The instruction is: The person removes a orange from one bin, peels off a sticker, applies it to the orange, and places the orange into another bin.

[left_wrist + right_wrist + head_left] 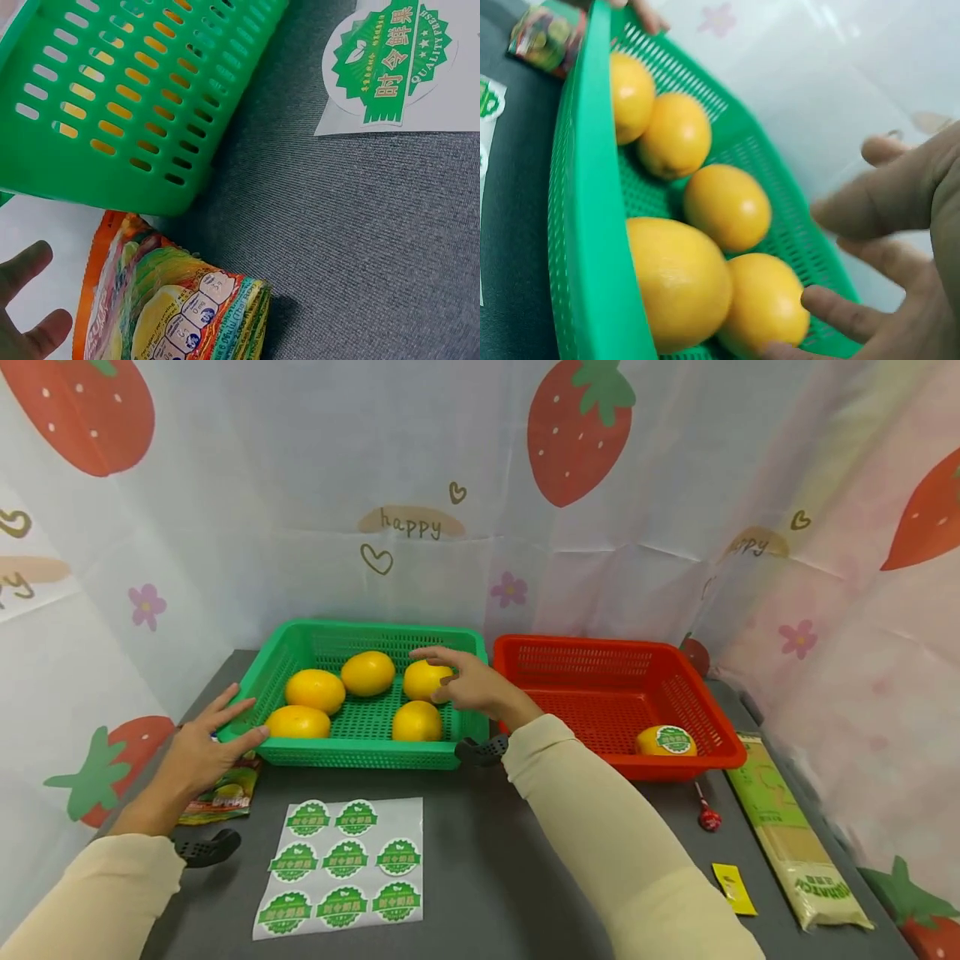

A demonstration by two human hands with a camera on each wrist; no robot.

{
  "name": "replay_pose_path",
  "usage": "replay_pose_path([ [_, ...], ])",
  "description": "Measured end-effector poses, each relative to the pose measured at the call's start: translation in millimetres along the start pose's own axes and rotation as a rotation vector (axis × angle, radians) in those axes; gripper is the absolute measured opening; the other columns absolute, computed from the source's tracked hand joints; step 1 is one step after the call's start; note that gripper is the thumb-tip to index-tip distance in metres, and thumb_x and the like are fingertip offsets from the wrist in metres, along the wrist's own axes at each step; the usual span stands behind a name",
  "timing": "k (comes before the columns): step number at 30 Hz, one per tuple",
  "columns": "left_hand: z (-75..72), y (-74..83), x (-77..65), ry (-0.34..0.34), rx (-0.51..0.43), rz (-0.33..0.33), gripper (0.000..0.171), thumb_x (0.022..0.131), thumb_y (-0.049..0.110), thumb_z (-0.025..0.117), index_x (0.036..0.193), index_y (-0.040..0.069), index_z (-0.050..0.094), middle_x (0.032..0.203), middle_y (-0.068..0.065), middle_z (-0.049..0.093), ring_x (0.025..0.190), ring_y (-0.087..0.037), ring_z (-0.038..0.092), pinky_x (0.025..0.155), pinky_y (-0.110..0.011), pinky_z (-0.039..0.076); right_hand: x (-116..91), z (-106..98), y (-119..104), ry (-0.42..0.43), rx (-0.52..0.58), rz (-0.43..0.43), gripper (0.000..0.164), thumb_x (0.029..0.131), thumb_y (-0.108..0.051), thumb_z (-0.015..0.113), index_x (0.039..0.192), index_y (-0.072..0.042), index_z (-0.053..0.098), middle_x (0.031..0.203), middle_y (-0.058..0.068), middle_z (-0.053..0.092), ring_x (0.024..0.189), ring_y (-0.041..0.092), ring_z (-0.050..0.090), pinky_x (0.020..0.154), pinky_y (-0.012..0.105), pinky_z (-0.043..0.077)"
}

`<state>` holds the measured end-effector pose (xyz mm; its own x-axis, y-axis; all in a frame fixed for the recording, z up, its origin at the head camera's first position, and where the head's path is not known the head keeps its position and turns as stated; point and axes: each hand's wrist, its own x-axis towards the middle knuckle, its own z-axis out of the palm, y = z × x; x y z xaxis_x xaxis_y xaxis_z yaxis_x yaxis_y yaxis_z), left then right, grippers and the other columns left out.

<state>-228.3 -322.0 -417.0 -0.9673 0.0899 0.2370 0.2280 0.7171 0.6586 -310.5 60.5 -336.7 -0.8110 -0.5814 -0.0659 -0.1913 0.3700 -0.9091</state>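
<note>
A green plastic basket [375,755] holds several oranges, among them a back-right orange [423,683] and a front-right orange [417,722]. My right hand [472,683] reaches over the basket's right side, fingers spread and loosely bent above the back-right orange. In the right wrist view, the fingertips [844,313] are right at that orange's side, while the thumb stands away from it. At the basket's left end, my left hand [201,752] rests with its fingers spread along the rim. A colourful snack packet [172,300] lies below that hand, partly hidden by it.
Right of the green basket stands a red basket [600,643] with one stickered orange [647,742]. A sheet of green round stickers [345,885] lies in front. Farther right are a lollipop [708,818], a yellow sachet [734,889] and a long noodle pack [798,843]. Printed curtains [300,560] hang behind.
</note>
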Motion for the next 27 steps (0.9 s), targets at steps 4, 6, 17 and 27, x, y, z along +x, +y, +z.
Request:
replay_pose_path([
  [4,1.1,-0.2,2.9,0.0,-0.013,0.001,0.064,0.096,0.037,0.061,0.146,0.002,0.041,0.159,-0.009,0.015,0.129,-0.058,0.024,0.088,-0.073,0.028,20,6,9,-0.124,-0.086,-0.002,0.07,0.083,0.016,0.043,0.14,-0.024,0.052,0.151,0.005,0.033,0.138,0.034,0.027,0.105,0.044,0.034],
  [6,1.7,-0.4,3.1,0.0,-0.02,-0.004,0.064,0.095,0.037,0.061,0.146,0.002,0.041,0.159,-0.009,0.015,0.13,-0.058,0.023,0.089,-0.073,0.027,28,9,13,-0.179,-0.137,0.016,0.072,0.082,0.018,0.038,0.138,-0.022,0.055,0.15,0.003,0.035,0.137,0.031,0.028,0.103,0.04,0.035],
  [17,0.6,-0.8,0.9,0.022,-0.021,0.021,0.062,0.096,0.034,0.061,0.144,0.0,0.043,0.158,-0.011,0.017,0.128,-0.058,0.027,0.088,-0.072,0.029,41,23,16,-0.355,-0.473,0.216,0.069,0.082,0.013,0.044,0.133,-0.031,0.06,0.146,-0.001,0.041,0.116,0.019,0.041,0.084,0.03,0.04],
  [27,1.8,-2.0,0.3,0.003,-0.068,-0.013,0.065,0.096,0.036,0.06,0.148,0.004,0.038,0.16,-0.005,0.012,0.133,-0.055,0.02,0.09,-0.072,0.027,45,31,17,-0.416,-0.767,0.174,0.07,0.091,0.0,0.058,0.151,-0.027,0.034,0.15,0.008,0.033,0.106,0.025,0.042,0.078,0.031,0.04],
])
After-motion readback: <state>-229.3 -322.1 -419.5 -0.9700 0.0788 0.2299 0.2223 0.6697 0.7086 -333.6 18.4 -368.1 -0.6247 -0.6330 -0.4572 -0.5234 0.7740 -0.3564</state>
